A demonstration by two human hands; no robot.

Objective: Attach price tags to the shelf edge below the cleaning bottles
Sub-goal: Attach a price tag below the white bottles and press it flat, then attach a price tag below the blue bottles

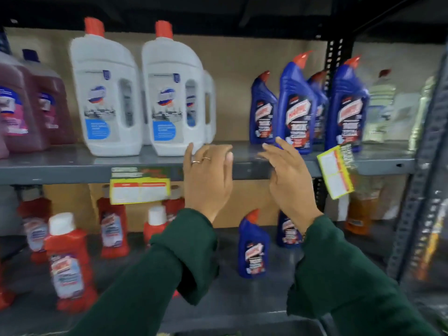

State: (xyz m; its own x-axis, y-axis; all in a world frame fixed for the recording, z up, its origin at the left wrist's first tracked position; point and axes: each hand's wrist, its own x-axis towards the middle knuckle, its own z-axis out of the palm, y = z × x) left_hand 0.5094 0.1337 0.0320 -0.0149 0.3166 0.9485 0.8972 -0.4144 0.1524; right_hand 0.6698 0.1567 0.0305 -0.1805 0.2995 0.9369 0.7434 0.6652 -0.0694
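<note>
While both hands hovered before the grey shelf edge (72, 169), the left hand (208, 177) was loosely curled and the right hand (289, 175) spread open, neither holding anything. Nearest the right hand, just to its right, a yellow price tag (335, 172) hung crookedly, long axis tilted off vertical, below the blue bottles (297, 105). Left of the left hand, another tag (140, 190) sat level under the white bottles (140, 93).

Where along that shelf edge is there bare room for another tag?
Bare: the shelf edge between the left hand and right hand, and the stretch left of the straight tag. Crowded: by the tilted tag under the blue bottles.
</note>
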